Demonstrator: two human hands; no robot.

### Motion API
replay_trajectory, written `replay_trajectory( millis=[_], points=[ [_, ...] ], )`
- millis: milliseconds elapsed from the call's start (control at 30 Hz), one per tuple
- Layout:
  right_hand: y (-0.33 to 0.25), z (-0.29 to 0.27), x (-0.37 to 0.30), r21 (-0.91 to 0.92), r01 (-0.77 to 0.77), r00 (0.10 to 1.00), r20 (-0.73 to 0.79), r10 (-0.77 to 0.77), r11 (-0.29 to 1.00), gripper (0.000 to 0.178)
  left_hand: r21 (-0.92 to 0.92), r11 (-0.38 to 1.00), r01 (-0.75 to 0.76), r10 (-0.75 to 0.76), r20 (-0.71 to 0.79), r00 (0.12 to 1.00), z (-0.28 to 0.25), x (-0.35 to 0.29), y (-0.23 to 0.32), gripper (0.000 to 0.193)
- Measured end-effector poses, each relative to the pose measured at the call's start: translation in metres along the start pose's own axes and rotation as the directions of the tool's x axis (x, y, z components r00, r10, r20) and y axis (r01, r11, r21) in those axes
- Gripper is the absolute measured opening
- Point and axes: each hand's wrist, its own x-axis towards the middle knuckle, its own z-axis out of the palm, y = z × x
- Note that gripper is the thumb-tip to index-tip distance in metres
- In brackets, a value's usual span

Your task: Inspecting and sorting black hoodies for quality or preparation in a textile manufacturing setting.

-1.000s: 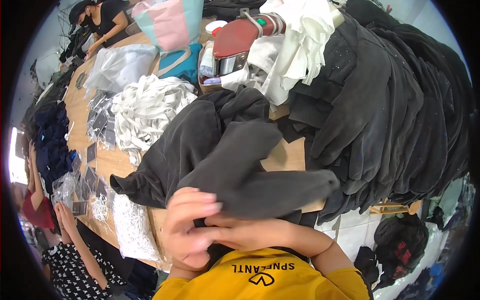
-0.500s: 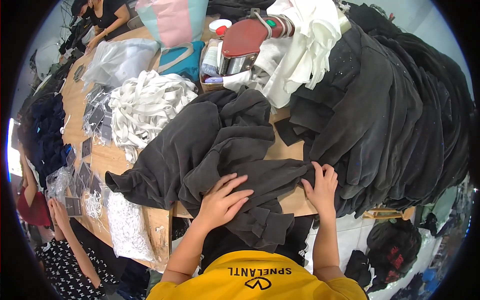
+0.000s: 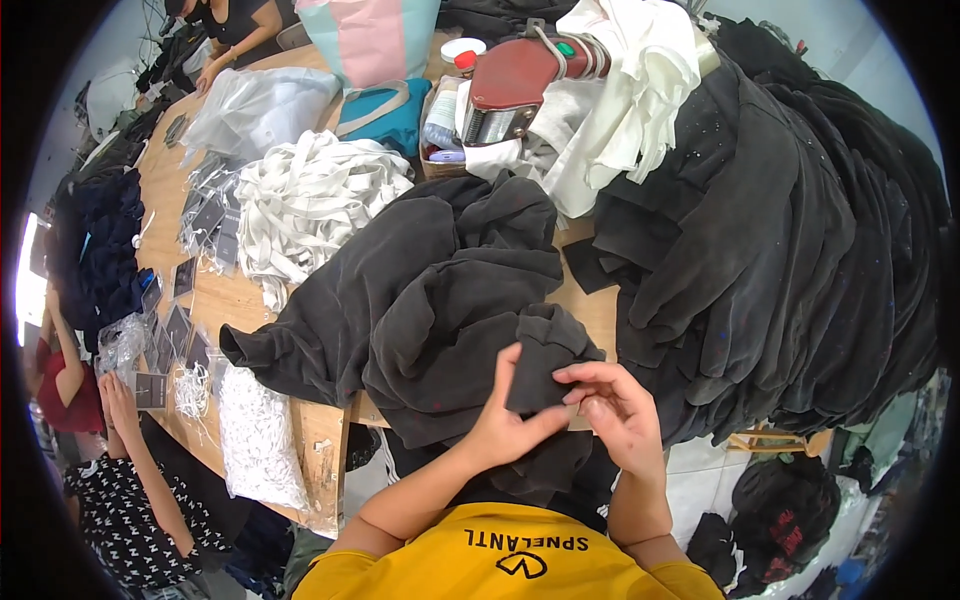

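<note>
A dark charcoal garment [image 3: 450,300] lies bunched on the table in front of me, its lower part hanging over the near edge. A folded cuff-like end [image 3: 550,330] of it is just beyond my hands. My left hand [image 3: 510,425] is over the garment's near part, index finger raised and thumb stretched right; its other fingers are partly hidden. Close beside it, my right hand [image 3: 622,415] has its fingers curled, with fingertips and thumb drawn together by the left thumb's tip. Whatever they pinch, if anything, is too small to tell.
Dark garments [image 3: 740,240] are heaped at right. White strips [image 3: 315,200], a bag of white strings [image 3: 258,440] and tags [image 3: 175,335] lie left. A red-cased tool [image 3: 515,80] stands behind, near a teal pouch [image 3: 385,118]. Co-workers' hands [image 3: 118,405] show at far left.
My right hand has left the garment's right end and come leftward to my left hand. That end now lies folded back toward the middle. My left hand has moved right and turned thumb outward.
</note>
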Motion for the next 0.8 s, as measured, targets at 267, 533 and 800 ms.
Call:
replay_trajectory(
  millis=[267,533,800],
  points=[
    [0.017,0.008,0.008,-0.520,0.061,0.986,-0.100,-0.131,0.852,0.062,-0.325,0.926,0.189,-0.134,0.185,0.974,-0.013,-0.001,-0.008,0.042],
    [0.036,-0.004,0.023,-0.675,0.171,0.964,-0.034,-0.263,0.718,0.033,-0.140,0.978,0.156,-0.147,0.074,0.986,-0.012,0.016,-0.011,0.036],
    [0.045,-0.003,0.011,-0.309,0.229,0.968,-0.030,-0.250,0.923,0.018,-0.016,1.000,-0.002,0.001,-0.061,0.998,-0.007,0.012,-0.009,0.044]
  ],
)
